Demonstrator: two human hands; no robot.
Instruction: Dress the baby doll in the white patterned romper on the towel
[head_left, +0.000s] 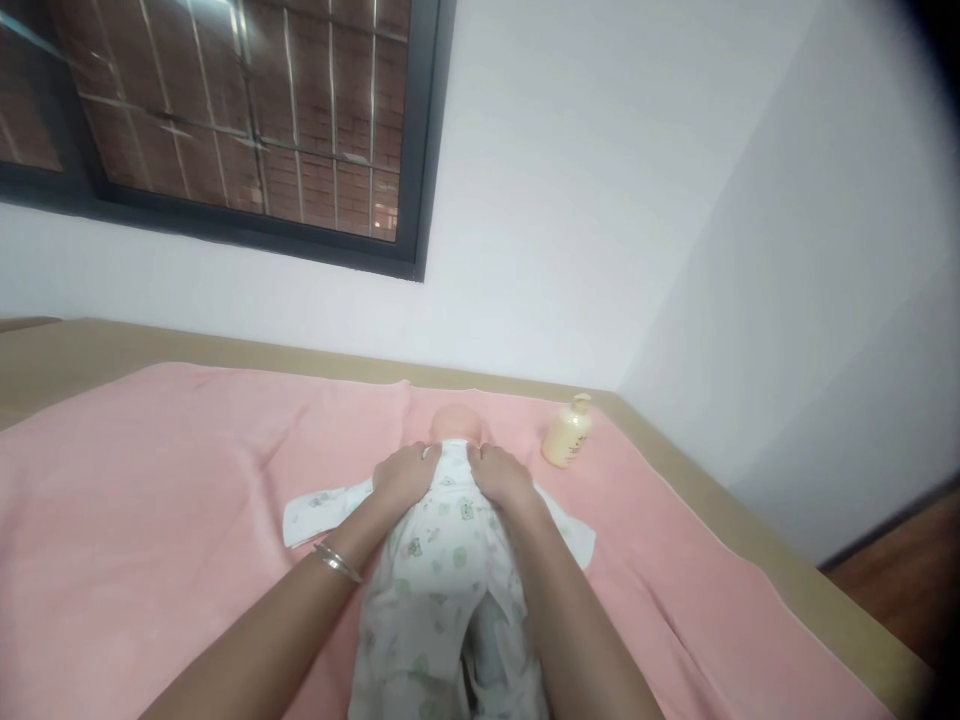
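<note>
A baby doll [456, 424] with a smooth, bald head lies on a pink blanket, its head toward the wall. It wears a white baby outfit [450, 530] printed with small green figures, the sleeves spread to both sides. Around the shoulder on the left side is my left hand [407, 475], its thumb close to the neckline; a silver bangle circles that wrist. My right hand [501, 472] grips the opposite shoulder in the same way. Fingers of both hands are partly hidden behind the shoulders. Near the bottom, the outfit's lower part falls in loose folds.
The pink blanket [187, 480] covers most of a tan surface [720, 490], with a few wrinkles. A pale yellow pump bottle [568, 435] stands on it to the right of the doll's head. Behind are a white wall [540, 250] and a dark-framed, barred window [247, 120].
</note>
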